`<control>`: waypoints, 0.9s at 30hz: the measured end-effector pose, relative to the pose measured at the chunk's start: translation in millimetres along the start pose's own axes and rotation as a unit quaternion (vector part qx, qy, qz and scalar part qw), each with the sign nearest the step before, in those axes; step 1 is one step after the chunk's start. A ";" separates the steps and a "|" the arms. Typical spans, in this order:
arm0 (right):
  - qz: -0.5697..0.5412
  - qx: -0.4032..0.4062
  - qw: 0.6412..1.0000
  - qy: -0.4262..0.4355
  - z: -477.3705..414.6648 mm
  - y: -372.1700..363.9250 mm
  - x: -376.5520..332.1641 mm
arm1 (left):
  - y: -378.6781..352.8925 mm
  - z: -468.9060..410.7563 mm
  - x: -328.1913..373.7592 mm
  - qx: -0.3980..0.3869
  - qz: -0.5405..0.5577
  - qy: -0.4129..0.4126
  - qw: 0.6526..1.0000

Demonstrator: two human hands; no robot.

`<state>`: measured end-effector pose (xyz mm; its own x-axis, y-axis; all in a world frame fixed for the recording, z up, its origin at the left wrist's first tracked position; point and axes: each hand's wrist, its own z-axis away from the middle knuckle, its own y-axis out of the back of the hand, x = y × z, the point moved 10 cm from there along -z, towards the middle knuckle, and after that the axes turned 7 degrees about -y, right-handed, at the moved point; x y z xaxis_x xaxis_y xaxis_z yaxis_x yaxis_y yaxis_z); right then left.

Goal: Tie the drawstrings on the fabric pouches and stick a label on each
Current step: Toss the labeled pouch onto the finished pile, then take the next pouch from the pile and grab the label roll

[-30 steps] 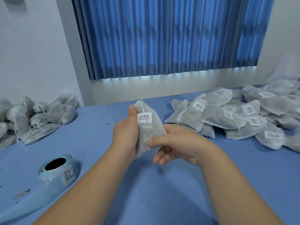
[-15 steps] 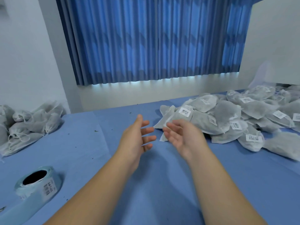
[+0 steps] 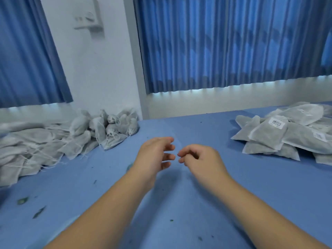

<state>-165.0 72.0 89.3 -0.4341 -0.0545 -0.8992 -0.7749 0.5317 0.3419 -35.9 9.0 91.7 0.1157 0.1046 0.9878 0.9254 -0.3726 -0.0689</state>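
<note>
1. Grey-white fabric: the unlabelled pouches [image 3: 53, 142] are heaped at the left side of the table [image 3: 179, 212], up against the wall. Their drawstrings are loose and trail onto the cover.
2. The labelled pouches [image 3: 280, 139] are stacked at the right side of the table, well apart from the first heap. A barcode label [image 3: 276, 122] shows on one near the top.
3. The left hand [image 3: 156, 155] is empty over mid-table, fingers spread and slightly curled.
4. The right hand [image 3: 201, 160] is just beside it, fingers loosely curled and holding nothing. The fingertips of the two hands are near each other but not touching.
5. Versus 1 s ago: both hands then gripped one labelled pouch, and now neither holds it.
6. Versus 0.5 s ago: the hands were already empty with straighter fingers. They are more curled now, the right one most.
7. The view has swung left. The unlabelled heap fills more of the frame, and the labelled stack sits at the right edge, partly cut off.
8. Surroundings: a blue table cover with dark green specks [image 3: 22, 201], blue curtains [image 3: 224, 42] behind, and a white wall with a blurred fixture [image 3: 89, 17].
</note>
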 end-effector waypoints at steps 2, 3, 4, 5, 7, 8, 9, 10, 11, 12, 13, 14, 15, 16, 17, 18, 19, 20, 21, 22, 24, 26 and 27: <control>0.019 -0.011 0.999 0.044 2.2 -24.4 -20.3 | 36.5 2.1 6.0 0.029 -0.023 -0.005 0.999; 0.029 -0.016 0.997 0.063 1.9 -37.4 -30.0 | 54.5 2.9 8.3 0.041 -0.042 -0.008 0.998; 0.041 -0.021 0.996 0.079 1.3 -51.2 -38.4 | 71.9 3.3 10.0 0.051 -0.068 -0.011 0.996; 0.058 -0.029 0.994 0.090 0.1 -66.2 -45.5 | 88.9 3.4 11.2 0.058 -0.103 -0.014 0.993; 0.100 -0.048 0.988 0.108 -3.6 -97.3 -56.2 | 120.6 2.7 10.9 0.065 -0.184 -0.018 0.981; 0.120 -0.055 0.984 0.118 -6.1 -110.7 -60.5 | 135.2 1.7 9.0 0.064 -0.223 -0.016 0.972; 0.136 -0.057 0.980 0.130 -8.8 -122.0 -64.3 | 148.5 0.1 5.9 0.062 -0.262 -0.011 0.963; 0.149 -0.057 0.977 0.142 -11.7 -131.2 -67.4 | 161.9 -2.1 2.6 0.060 -0.304 -0.007 0.951; 0.157 -0.053 0.974 0.153 -14.6 -137.5 -69.2 | 173.9 -5.5 -0.6 0.056 -0.349 -0.004 0.935; 0.155 -0.046 0.973 0.162 -17.1 -141.3 -69.6 | 184.8 -10.0 -3.9 0.049 -0.396 -0.003 0.917; 0.146 -0.037 0.974 0.167 -19.2 -142.8 -68.1 | 193.9 -15.2 -7.0 0.040 -0.440 -0.005 0.897; 0.135 -0.032 0.976 0.169 -20.5 -142.9 -64.1 | 201.3 -21.7 -10.1 0.030 -0.482 -0.007 0.876; 0.129 -0.033 0.977 0.169 -21.4 -143.3 -58.7 | 207.0 -29.0 -13.2 0.019 -0.524 -0.008 0.851; 0.132 -0.041 0.976 0.169 -22.1 -145.0 -52.3 | 211.8 -37.1 -17.1 0.005 -0.569 -0.007 0.823; 0.137 -0.051 0.975 0.169 -22.3 -147.1 -45.9 | 215.9 -45.4 -21.9 -0.009 -0.609 -0.001 0.793; 0.139 -0.061 0.974 0.167 -22.7 -148.2 -40.3 | 219.4 -54.8 -26.2 -0.019 -0.637 0.004 0.771; 0.135 -0.067 0.975 0.166 -23.3 -148.7 -36.7 | 221.9 -64.8 -29.8 -0.024 -0.651 0.007 0.758; 0.126 -0.071 0.976 0.164 -24.1 -149.0 -34.8 | 223.6 -75.0 -32.9 -0.027 -0.657 0.010 0.753; 0.116 -0.075 0.977 0.162 -24.7 -149.8 -33.9 | 224.2 -85.4 -36.3 -0.030 -0.658 0.014 0.752; 0.106 -0.079 0.978 0.162 -24.8 -151.1 -33.5 | 224.4 -95.9 -40.1 -0.034 -0.659 0.018 0.751; 0.092 -0.086 0.978 0.166 -24.3 -154.9 -32.7 | 223.7 -115.2 -48.9 -0.042 -0.660 0.027 0.750; 0.082 -0.087 0.979 0.167 -24.9 -156.2 -31.6 | 222.7 -130.9 -58.0 -0.048 -0.660 0.036 0.748; 0.075 -0.083 0.980 0.166 -26.0 -155.5 -31.0 | 222.5 -137.0 -61.8 -0.047 -0.660 0.041 0.748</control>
<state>-42.9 -31.0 71.1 -0.6533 -0.2727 -0.7063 -0.7429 0.4108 0.5285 113.4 -206.6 34.5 -0.9036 0.3836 0.1909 0.1825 -0.0585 0.9815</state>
